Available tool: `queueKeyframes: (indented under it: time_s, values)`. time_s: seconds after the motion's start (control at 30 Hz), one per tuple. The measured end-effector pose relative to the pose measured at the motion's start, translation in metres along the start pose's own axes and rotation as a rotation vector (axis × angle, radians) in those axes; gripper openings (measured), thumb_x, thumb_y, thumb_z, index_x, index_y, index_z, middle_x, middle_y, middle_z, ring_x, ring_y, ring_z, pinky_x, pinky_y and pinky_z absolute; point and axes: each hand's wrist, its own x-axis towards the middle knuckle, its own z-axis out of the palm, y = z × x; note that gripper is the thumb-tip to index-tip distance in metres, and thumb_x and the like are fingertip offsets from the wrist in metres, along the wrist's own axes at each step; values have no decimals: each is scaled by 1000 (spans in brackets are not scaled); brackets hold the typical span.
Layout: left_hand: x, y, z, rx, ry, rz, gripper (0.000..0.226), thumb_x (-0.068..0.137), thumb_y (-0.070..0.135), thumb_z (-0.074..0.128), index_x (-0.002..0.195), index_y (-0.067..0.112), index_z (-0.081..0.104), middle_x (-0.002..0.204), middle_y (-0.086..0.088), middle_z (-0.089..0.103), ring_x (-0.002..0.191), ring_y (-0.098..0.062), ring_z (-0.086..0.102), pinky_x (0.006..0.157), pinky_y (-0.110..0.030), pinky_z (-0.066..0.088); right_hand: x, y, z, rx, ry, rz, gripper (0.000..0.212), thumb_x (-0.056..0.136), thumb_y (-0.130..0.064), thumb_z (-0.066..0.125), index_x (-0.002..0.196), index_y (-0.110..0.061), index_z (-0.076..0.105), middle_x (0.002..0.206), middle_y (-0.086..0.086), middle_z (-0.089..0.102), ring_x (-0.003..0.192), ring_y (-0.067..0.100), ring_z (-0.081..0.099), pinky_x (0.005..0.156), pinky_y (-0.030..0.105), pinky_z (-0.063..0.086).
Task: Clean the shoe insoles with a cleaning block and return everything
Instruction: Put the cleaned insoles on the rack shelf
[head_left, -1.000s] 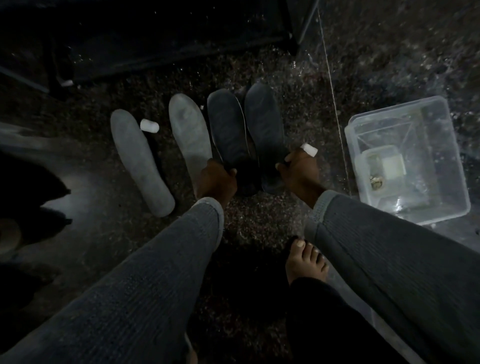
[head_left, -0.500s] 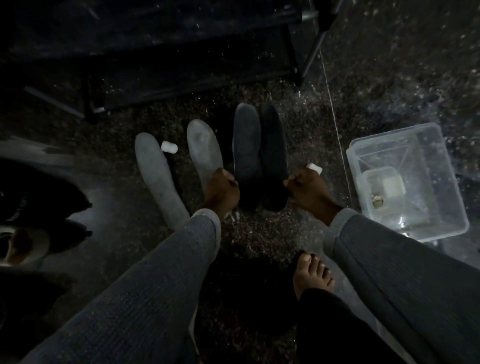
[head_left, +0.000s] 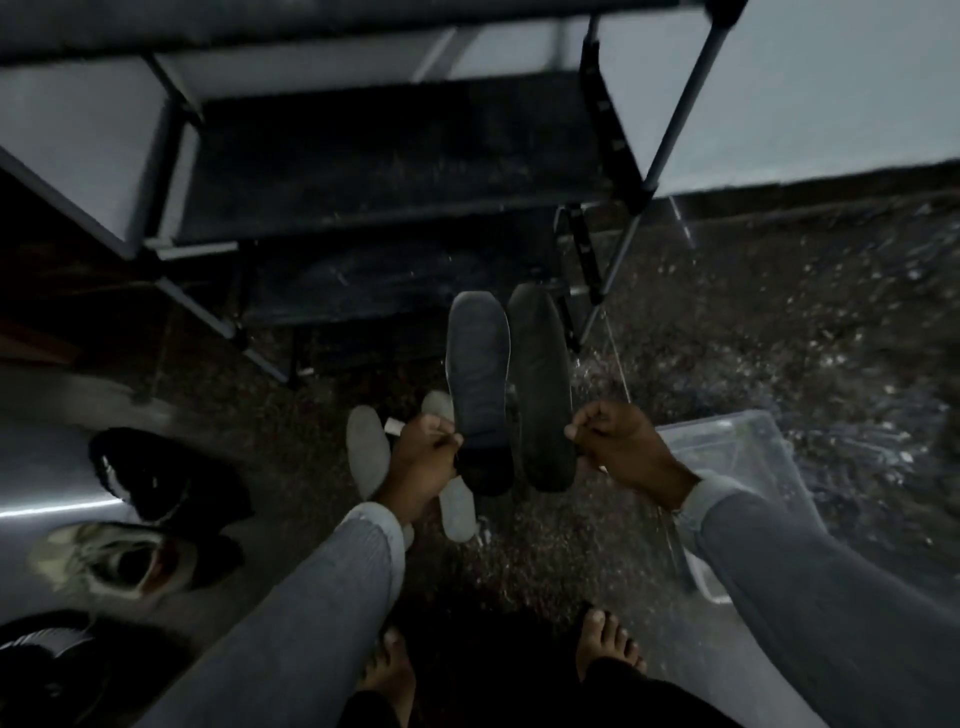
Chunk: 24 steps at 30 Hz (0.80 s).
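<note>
Head view: left hand (head_left: 423, 460) grips heel of left dark shoe (head_left: 478, 384); right hand (head_left: 615, 449) grips right dark shoe (head_left: 540, 384), both lifted before black rack (head_left: 395, 156).

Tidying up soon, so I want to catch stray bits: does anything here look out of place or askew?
Nothing looks spilled or damaged. The two grey insoles lie loose on the floor with a small white block between them. Left of them, shoes lie scattered. The left hand and right hand each hold a dark shoe near the rack.
</note>
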Motion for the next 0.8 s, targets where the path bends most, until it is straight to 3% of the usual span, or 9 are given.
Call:
queueKeyframes:
  time_s: [0.2,0.37,0.6,0.8]
  values:
    - [-36,57,-21,-149,18,57,18,97,6,53,83,16,49,83,-4,55,75,-14,55,65,-29,51,-24,-62,-7,102,0,-52,22,89,3,62,71,-8,56,60,9,57,43,8,54,40,20,45]
    - [-45,97,-35,-190,55,110,13,96,9,56,86,17,52,92,-9,59,82,-18,59,74,-36,55,-31,-101,-12,101,26,-126,14,89,-1,64,78,-6,57,59,1,60,47,4,57,46,18,50]
    - [-11,148,-55,-215,71,177,12,96,13,57,87,21,53,90,-3,58,71,-9,54,62,-26,52,5,-151,-29,136,56,-195,21,89,5,61,73,-8,55,50,-5,63,43,1,57,41,15,46]
    - [45,194,-66,-206,64,179,15,98,10,54,87,20,51,87,-4,59,68,-11,55,67,-28,53,71,-188,-49,101,167,-228,23,88,-5,67,69,-14,59,64,5,61,57,17,60,57,33,53]
